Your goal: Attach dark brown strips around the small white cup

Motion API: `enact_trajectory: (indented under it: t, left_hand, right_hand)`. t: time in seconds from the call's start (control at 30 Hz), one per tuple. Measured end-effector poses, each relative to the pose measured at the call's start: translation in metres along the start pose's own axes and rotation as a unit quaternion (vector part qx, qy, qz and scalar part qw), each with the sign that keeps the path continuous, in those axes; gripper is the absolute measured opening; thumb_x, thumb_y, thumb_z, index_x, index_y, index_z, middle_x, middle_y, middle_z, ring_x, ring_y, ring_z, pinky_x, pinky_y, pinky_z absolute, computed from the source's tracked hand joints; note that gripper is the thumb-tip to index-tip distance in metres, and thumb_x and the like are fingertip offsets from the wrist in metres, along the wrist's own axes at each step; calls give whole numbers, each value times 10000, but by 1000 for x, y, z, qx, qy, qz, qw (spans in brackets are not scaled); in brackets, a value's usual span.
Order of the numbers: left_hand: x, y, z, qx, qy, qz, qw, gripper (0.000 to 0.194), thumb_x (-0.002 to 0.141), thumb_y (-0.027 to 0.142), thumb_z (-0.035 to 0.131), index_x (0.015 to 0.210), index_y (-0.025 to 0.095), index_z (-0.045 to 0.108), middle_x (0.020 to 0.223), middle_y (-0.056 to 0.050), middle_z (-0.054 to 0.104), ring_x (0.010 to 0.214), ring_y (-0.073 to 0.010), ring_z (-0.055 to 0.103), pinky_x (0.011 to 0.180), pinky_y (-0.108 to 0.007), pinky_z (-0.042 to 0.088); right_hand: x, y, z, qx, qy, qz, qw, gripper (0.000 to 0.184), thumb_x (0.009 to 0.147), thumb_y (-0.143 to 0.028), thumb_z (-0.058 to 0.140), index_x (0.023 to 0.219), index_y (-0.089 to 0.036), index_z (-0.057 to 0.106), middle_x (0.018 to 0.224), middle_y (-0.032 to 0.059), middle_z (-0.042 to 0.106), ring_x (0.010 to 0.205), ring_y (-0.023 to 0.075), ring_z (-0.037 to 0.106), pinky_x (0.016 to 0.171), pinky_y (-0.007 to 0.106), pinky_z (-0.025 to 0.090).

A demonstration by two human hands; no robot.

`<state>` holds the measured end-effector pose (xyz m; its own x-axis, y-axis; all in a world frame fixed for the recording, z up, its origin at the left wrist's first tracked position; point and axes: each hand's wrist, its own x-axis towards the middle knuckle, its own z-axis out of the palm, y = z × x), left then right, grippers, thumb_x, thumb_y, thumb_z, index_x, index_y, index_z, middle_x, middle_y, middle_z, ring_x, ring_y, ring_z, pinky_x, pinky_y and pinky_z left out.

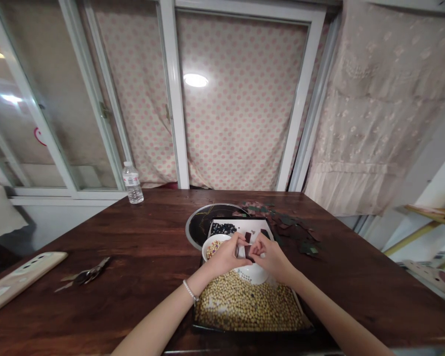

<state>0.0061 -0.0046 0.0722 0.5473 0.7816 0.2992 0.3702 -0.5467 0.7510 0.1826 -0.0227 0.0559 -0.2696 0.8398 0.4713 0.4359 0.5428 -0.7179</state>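
jointly | left hand (227, 254) + right hand (269, 253) | pinching dark piece (248, 252)

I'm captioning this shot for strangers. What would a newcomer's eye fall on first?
Likely the yellowish beans filling the near part of the tray, with the left hand and right hand meeting above it at a small dark brown piece. Next comes the pink-dotted curtain across the back, then the clear bottle at the back left of the table.

Dark wooden table (148, 232) beneath my grip; white-framed window (175, 99) straight beyond, pink-dotted curtain (241, 128) behind it; bright lamp reflection (195, 80) above my grip; pale patterned curtain (381, 109) to right; light wooden shelf (426, 213) farther right.
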Motion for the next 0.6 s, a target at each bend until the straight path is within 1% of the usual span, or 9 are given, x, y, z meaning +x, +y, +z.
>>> enact_trajectory:
  t: [0.2,0.4,0.6]
  left_hand:
    - [0,0,0,-5,1,5,1000,479,611,202,755,991,208,463,988,-37,647,936,-224,599,785,-296,423]
    - [1,0,0,-13,-1,8,1000,477,607,211,763,974,211,460,999,-40,652,949,-226,601,795,-299,425]
    - [0,-1,1,-19,-4,17,1000,455,625,197,751,972,215,457,961,-13,654,908,-204,611,780,-276,428]
  right_hand:
    - [1,0,1,-8,-20,-12,1000,217,651,-65,517,667,-223,369,607,-42,503,561,124,536,564,230,459]
    - [9,6,1,-24,-27,-17,999,239,654,-58,522,673,-224,352,587,-53,490,538,120,525,543,220,433]
    - [14,7,4,-33,-45,-26,998,235,642,-40,513,662,-220,363,573,-61,468,519,110,481,517,202,387]
